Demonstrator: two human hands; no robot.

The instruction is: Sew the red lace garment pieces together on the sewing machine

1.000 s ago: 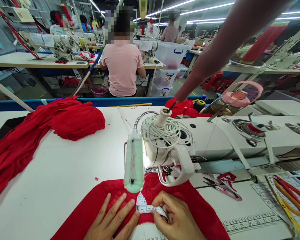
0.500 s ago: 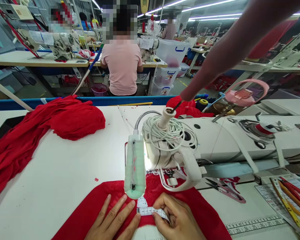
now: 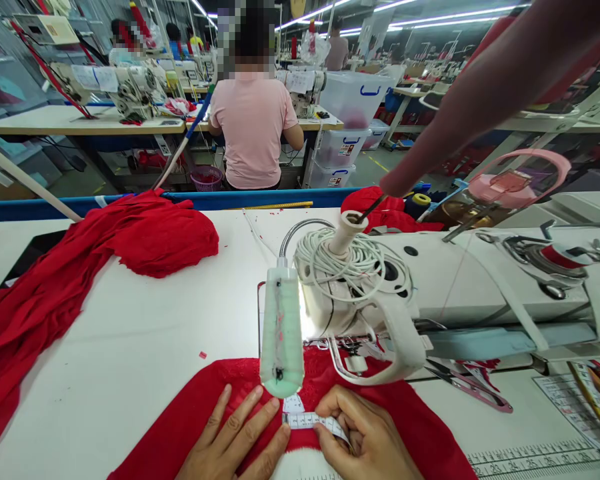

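Red fabric [image 3: 180, 417] is spread over the white table in front of the sewing machine [image 3: 325, 307]. My left hand [image 3: 233, 437] lies flat on it, fingers spread, the fingertips close to the tape's end. Between finger and thumb, my right hand [image 3: 363, 433] pinches a white tape measure [image 3: 303, 420], laid straight across the fabric, its loose part curling under my fingers. Just above the tape sits a small white printed piece [image 3: 294, 403], partly covered by the pale green lamp [image 3: 283, 333].
A heap of red fabric [image 3: 165, 240] lies at the left. Pink-handled thread snips [image 3: 480, 390] rest right of the machine, near a printed ruler strip [image 3: 540, 460]. A person in a pink shirt [image 3: 253, 130] sits ahead, beside stacked plastic boxes [image 3: 347, 100].
The whole view has shifted slightly, so things appear a little farther right. Both hands and the tape keep their places on the fabric. The seated person's right elbow now sticks out more.
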